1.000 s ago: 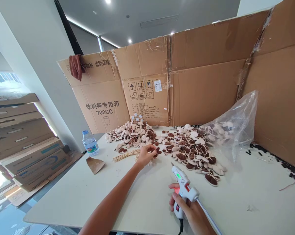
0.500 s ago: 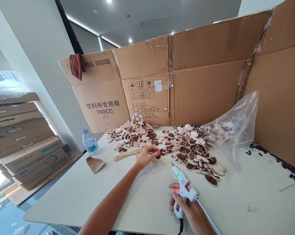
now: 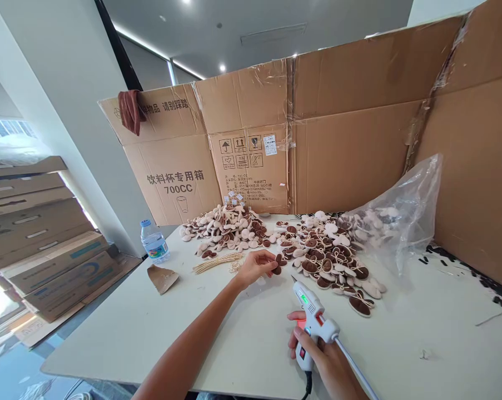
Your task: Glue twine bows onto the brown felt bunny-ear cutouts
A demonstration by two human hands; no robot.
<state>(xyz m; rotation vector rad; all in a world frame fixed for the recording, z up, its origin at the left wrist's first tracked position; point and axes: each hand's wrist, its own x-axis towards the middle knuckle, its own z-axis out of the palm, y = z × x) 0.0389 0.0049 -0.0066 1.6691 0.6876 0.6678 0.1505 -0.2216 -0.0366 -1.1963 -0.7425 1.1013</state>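
Observation:
My left hand (image 3: 253, 266) reaches out over the white table (image 3: 159, 339) and pinches a small brown bow-shaped piece (image 3: 278, 265) at its fingertips. It hovers between a bundle of thin sticks (image 3: 216, 263) and a heap of brown and cream bow pieces (image 3: 329, 255). My right hand (image 3: 321, 358) is closed round the handle of a white hot glue gun (image 3: 311, 316), whose nozzle points up toward the left hand. A green light shows on the gun.
A second heap of cream pieces (image 3: 225, 228) lies further back. A clear plastic bag (image 3: 401, 214) holds more pieces at the right. A water bottle (image 3: 154, 241), a cardboard scrap (image 3: 162, 278), a cardboard wall (image 3: 317, 139) and stacked boxes (image 3: 34, 233) surround the table.
My left hand has moved right and slightly nearer with the brown piece, toward the glue gun's nozzle. The right hand and gun have stayed put.

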